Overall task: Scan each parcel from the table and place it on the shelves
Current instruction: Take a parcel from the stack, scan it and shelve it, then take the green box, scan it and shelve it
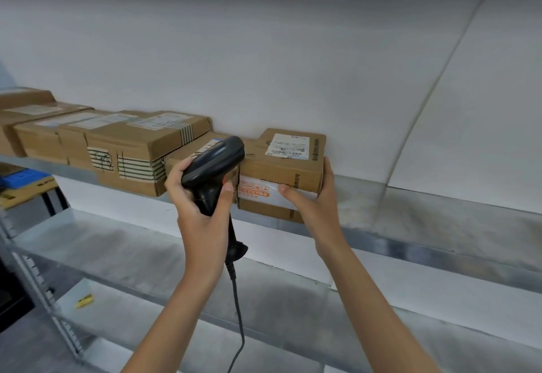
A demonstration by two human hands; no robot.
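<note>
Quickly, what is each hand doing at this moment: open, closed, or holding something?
Left hand: closed around the handle of the scanner.
Right hand: gripping the cardboard box at the shelf.

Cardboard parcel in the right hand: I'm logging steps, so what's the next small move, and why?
Probably release it: the brown cardboard parcel with the white label already sits on the grey metal shelf beside the other boxes, and the right hand grips its end.

Upper shelf (440, 211): grey metal.
On it: row of cardboard parcels (117, 141), left of end parcel (287, 161).
Lower shelf (146, 255): below, yellow scrap (85, 300).
</note>
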